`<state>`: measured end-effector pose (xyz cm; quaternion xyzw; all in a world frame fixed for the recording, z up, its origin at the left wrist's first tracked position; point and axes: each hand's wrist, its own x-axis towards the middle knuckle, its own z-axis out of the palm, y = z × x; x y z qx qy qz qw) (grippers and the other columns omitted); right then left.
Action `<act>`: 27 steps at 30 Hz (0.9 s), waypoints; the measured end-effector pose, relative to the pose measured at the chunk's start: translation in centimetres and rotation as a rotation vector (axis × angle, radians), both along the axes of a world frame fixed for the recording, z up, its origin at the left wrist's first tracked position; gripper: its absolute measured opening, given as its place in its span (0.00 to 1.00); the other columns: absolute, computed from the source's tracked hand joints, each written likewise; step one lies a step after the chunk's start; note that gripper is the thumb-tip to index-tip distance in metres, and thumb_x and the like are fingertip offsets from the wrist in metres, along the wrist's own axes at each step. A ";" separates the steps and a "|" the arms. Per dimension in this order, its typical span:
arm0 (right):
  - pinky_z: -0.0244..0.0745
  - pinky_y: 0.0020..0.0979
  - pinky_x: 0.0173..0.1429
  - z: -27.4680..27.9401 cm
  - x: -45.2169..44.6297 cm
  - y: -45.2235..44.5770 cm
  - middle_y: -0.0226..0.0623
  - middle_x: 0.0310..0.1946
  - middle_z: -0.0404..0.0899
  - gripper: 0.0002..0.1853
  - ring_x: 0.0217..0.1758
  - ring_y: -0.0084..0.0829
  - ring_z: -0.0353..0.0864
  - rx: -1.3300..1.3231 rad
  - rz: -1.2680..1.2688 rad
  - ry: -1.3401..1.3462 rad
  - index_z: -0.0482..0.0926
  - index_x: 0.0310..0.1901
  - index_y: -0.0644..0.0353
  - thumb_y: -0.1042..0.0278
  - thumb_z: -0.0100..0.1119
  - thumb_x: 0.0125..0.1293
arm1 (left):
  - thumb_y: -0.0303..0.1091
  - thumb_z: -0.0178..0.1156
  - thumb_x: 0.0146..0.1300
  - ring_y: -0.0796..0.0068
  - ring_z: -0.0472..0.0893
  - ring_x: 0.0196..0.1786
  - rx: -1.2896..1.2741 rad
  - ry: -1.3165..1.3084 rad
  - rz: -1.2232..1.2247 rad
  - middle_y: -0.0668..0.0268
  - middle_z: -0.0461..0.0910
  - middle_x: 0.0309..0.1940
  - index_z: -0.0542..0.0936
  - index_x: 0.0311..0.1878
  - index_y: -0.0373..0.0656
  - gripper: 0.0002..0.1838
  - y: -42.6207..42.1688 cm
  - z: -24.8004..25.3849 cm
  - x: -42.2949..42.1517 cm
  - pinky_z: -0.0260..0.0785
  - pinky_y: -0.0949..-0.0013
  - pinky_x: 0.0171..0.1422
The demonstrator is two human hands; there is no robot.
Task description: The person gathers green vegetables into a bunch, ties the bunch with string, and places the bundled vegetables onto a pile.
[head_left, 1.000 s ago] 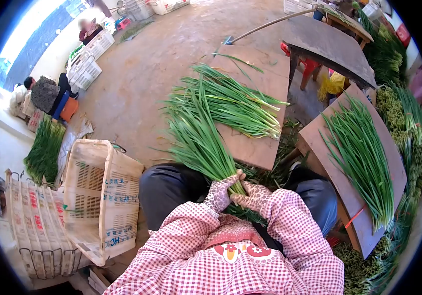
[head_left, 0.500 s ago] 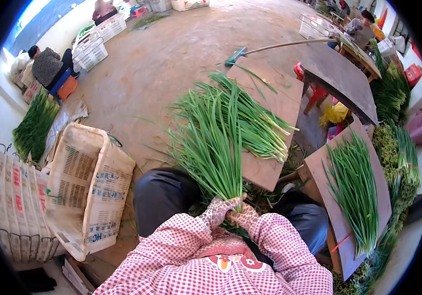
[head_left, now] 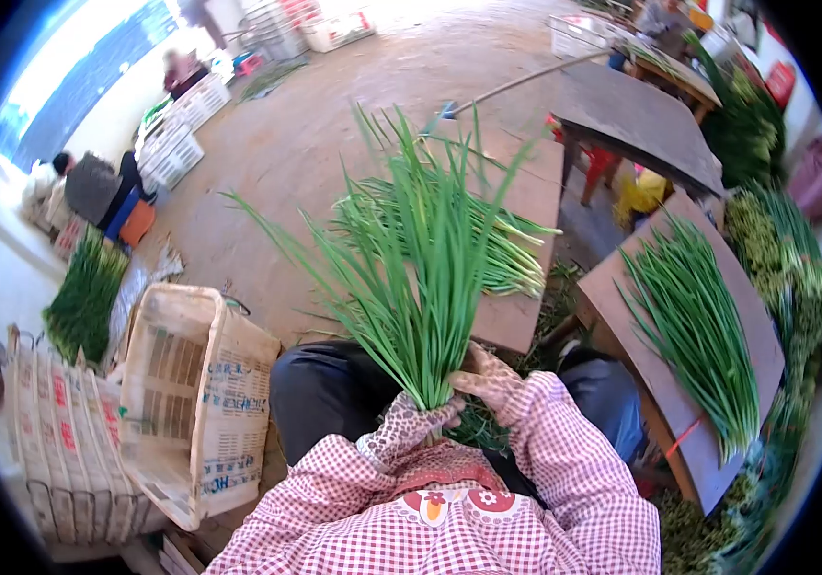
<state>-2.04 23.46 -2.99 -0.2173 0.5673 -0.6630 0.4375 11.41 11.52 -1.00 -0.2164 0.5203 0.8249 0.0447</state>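
Observation:
My left hand (head_left: 413, 425), in a spotted glove, is closed around the lower stalks of a bunch of garlic chives (head_left: 421, 307). The bunch stands upright over my lap, its long green leaves fanned out. Against the right edge of the same bunch, low down, my gloved right hand (head_left: 490, 376) has its fingers bent onto the stalks. Behind the held leaves, a pile of garlic chives (head_left: 512, 254) with pale stalk ends lies on a brown board (head_left: 512, 321); the held bunch partly hides it.
To my right, another chive bunch (head_left: 698, 331) lies on a slanted board (head_left: 761, 355) with a red tie (head_left: 684, 437). A dark table (head_left: 636, 120) stands beyond. Left are a tilted white crate (head_left: 239, 412) and stacked crates (head_left: 61, 441). A seated person (head_left: 95, 192) is at far left.
The bunch has been raised more upright and its leaves have spread. My left hand moved slightly down; my right hand has parted from it and moved up and right along the bunch.

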 end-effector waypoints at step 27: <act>0.75 0.27 0.38 -0.8 1.3 1.6 0.38 0.32 0.77 0.12 0.33 0.27 0.77 0.188 -0.467 0.242 0.73 0.45 0.63 0.65 0.56 0.63 | 0.34 0.54 0.63 0.78 0.72 0.26 0.299 -0.029 0.159 0.64 0.76 0.44 0.65 0.57 0.45 0.20 0.6 -3.1 0.6 0.67 0.76 0.24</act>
